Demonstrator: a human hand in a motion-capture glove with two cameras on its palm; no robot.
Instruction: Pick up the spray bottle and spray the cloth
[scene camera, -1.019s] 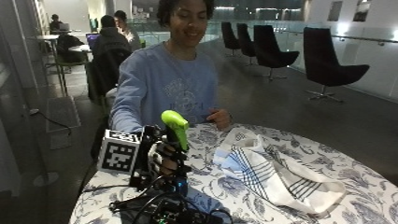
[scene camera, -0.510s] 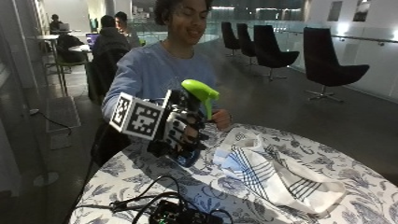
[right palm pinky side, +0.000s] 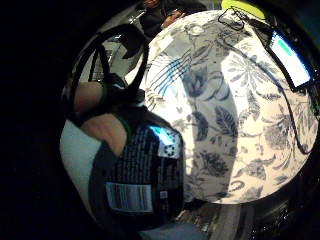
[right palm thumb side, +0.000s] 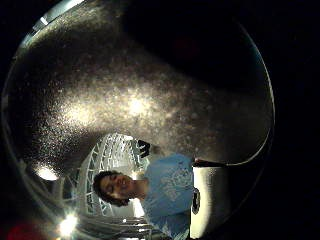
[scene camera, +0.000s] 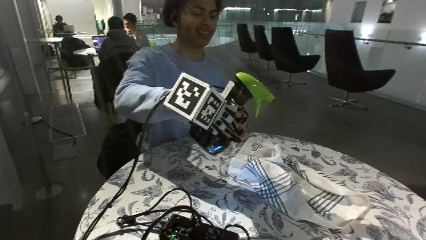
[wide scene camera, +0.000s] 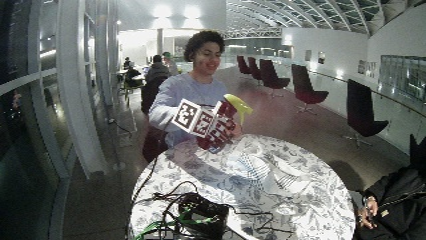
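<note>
My gloved right hand (scene camera: 223, 125) grips a dark spray bottle (scene camera: 214, 142) with a lime green spray head (scene camera: 255, 92), lifted above the table and tilted, the nozzle toward the cloth. The white cloth with dark blue stripes (scene camera: 286, 187) lies crumpled on the flower-patterned table (scene camera: 180, 185), below and to the right of the bottle. In the little finger side palm view the bottle's black label with barcode (right palm pinky side: 137, 182) fills the space by the palm, and the cloth (right palm pinky side: 167, 67) lies further off on the table. The wide view shows the hand (wide scene camera: 216, 131) and the bottle's green head (wide scene camera: 238, 104) over the table's far side.
A black device with cables (scene camera: 190, 230) sits at the table's near edge. A lit phone or tablet (right palm pinky side: 290, 60) lies on the table in the palm view. A second person's sleeve (wide scene camera: 393, 205) shows at the right edge of the wide view. Chairs stand behind.
The hand has carried the bottle up off the table and rightward toward the cloth, tipping it so the green head points that way.
</note>
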